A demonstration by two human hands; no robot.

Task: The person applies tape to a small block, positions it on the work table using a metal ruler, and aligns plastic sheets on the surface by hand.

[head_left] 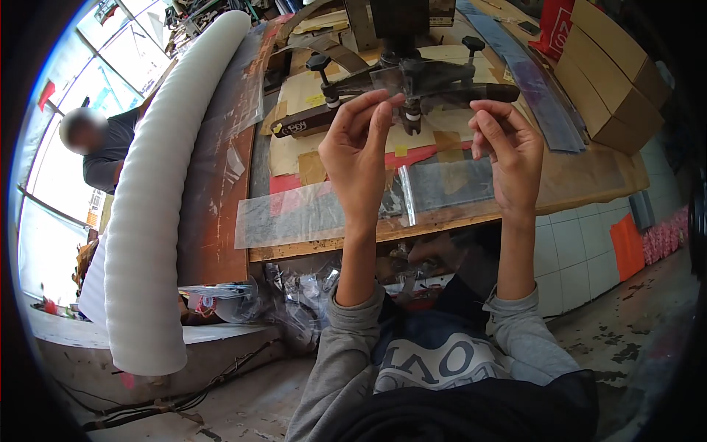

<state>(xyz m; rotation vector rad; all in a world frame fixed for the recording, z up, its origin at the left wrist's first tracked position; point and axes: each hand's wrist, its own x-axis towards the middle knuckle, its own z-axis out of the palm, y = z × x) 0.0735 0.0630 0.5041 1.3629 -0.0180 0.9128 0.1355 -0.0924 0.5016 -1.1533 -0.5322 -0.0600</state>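
Observation:
My left hand (pixel 359 144) is raised over the front of the worktable, with thumb and fingers closed in a pinch. A small piece of clear plastic film (pixel 386 78) shows at its fingertips. To the right, my right hand (pixel 509 151) is also pinched closed at about the same height. Whatever it holds, if anything, is too thin or see-through to make out. Behind both hands stands a black metal machine head (pixel 401 70) with two knobs and a dark bar (pixel 309 120). Below the hands, clear plastic strips (pixel 294 215) lie along the table's front edge.
A long white foam roll (pixel 158 177) runs along the left, beside a reddish-brown board (pixel 213 191). Another person (pixel 107 147) is beyond the roll. On the right are a cardboard box (pixel 611 81), a red bag (pixel 556 26) and bluish plastic sheets (pixel 526 81). Cables (pixel 213 379) lie lower left.

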